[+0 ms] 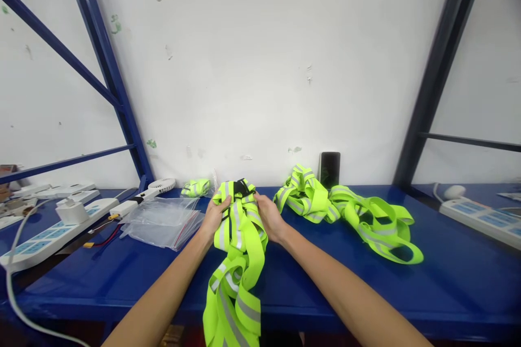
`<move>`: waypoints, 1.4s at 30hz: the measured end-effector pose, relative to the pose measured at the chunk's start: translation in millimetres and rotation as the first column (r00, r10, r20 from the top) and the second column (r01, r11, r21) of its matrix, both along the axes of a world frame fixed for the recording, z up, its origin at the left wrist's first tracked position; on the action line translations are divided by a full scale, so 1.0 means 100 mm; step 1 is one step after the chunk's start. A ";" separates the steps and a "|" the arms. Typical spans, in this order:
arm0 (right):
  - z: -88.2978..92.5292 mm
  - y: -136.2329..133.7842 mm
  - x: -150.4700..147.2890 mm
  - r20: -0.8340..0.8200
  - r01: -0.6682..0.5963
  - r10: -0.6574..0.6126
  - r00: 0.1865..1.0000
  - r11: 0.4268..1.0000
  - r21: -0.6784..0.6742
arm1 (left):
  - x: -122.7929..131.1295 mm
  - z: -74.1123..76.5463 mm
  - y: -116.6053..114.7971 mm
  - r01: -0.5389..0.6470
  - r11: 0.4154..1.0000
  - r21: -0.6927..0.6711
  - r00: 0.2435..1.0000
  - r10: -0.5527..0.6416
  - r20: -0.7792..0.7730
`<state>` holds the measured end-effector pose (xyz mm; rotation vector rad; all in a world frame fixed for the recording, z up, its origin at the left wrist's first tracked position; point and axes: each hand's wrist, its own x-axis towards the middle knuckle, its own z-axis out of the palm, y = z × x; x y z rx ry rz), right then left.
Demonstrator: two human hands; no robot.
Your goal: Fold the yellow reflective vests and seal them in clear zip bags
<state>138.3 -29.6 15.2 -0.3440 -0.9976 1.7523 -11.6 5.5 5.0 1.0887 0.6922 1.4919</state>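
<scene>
The left hand [214,218] and right hand [271,218] are grasping a neon-yellow reflective vest [243,260], fingers closing just below its black buckle [241,188]. Its folds are trailing below the fingers across the counter [407,293], apparently needing straightening.

Blue steel worktop [366,293], glossy, across the whole view. Just left of the left grip [214,217], clear zip bags [163,222] in a loose pile; farther left, a white power strip [52,236] with a white charger plug [72,211] in it. Beyond the left grip, a small bundled neon-yellow reflective vest [195,188] and a small white fan [161,185]. Right of the right grip [271,217], a tangled neon-yellow reflective vest [374,222], a phone [329,169] propped upright behind it, and, far right, a second white power strip [476,222].
</scene>
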 end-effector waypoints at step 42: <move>-0.26 0.31 0.27 0.385 0.143 -0.352 0.853 0.868 0.476 | 0.14 -0.15 0.05 0.399 0.873 -0.281 0.908 -0.418 -0.009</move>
